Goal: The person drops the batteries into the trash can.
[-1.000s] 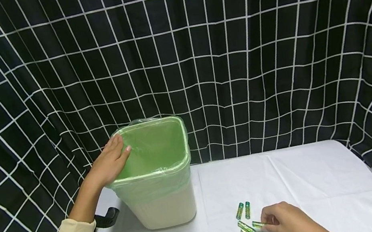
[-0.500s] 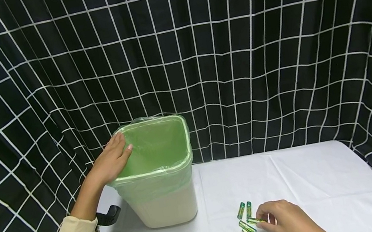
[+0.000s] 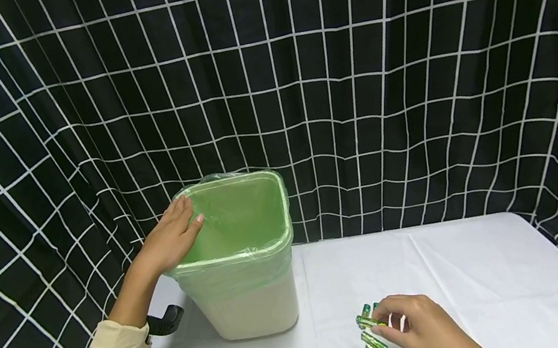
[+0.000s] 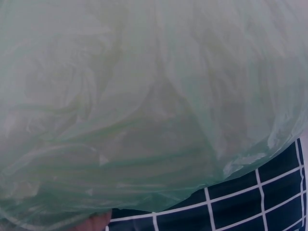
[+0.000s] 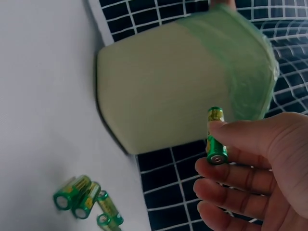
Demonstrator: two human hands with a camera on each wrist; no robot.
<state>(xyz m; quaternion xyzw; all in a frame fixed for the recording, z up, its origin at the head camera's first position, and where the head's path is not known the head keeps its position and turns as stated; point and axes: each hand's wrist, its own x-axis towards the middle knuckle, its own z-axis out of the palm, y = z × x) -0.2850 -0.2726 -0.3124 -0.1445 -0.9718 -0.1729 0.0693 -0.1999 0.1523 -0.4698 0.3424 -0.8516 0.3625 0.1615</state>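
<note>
My right hand pinches a green and gold battery between thumb and fingers; the right wrist view shows it clear of the white cloth. Beneath and in front of that hand lie several more batteries of the same kind, two of them partly covered by the held one and the fingers. At the left, my left hand rests with extended fingers on the left rim of a cream bin. A thin green liner bag is folded over the rim. In the left wrist view, the bag hides nearly all of that hand.
A white cloth covers the table. Black curtains with a white grid stand around its back and sides. A black strap or band sticks out from the left wrist, close to the bin.
My right hand has picked one battery up from the cloth and moved it slightly left and away from me, over the far pair. My left hand stays on the bin's rim.
</note>
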